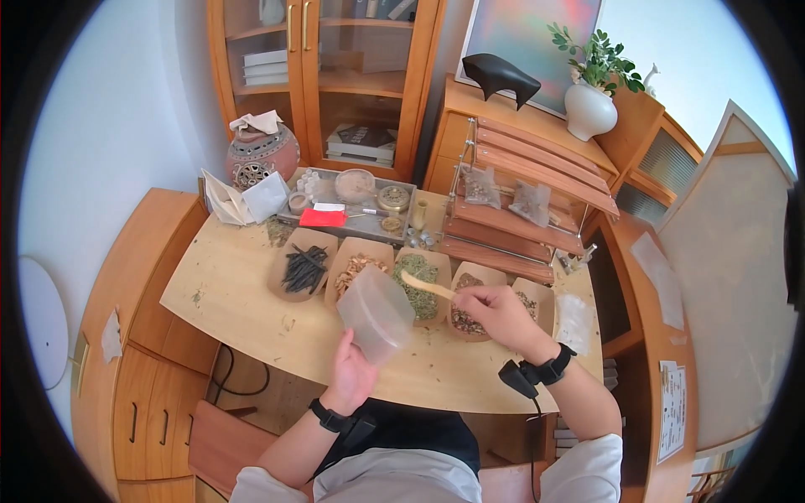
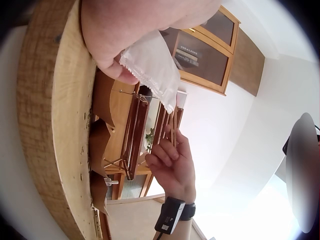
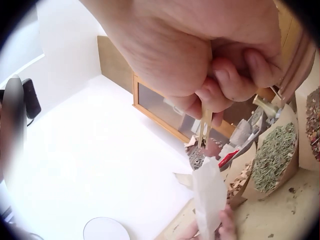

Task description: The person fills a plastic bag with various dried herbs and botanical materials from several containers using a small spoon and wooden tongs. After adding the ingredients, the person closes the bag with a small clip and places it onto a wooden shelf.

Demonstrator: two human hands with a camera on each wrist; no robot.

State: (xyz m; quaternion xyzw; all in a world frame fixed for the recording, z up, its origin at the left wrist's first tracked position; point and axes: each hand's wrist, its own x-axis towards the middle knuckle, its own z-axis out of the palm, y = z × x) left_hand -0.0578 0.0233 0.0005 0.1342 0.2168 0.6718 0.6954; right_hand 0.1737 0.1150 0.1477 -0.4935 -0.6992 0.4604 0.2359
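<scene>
My left hand holds a translucent white bag from below, fingers and thumb at its lower edge. A serrated edge of the bag shows in the left wrist view. My right hand grips pale wooden tweezers, whose two prongs point toward the bag and end close by its upper edge in the right wrist view. Under the hands, brown paper trays stand in a row. They hold black sticks, tan chips, a green dried herb and reddish-brown bits.
Behind the trays, a grey tray carries jars, tins and a red packet. A wooden rack with small plastic bags stands back right. A patterned pot sits back left. Another clear bag lies at the table's right edge.
</scene>
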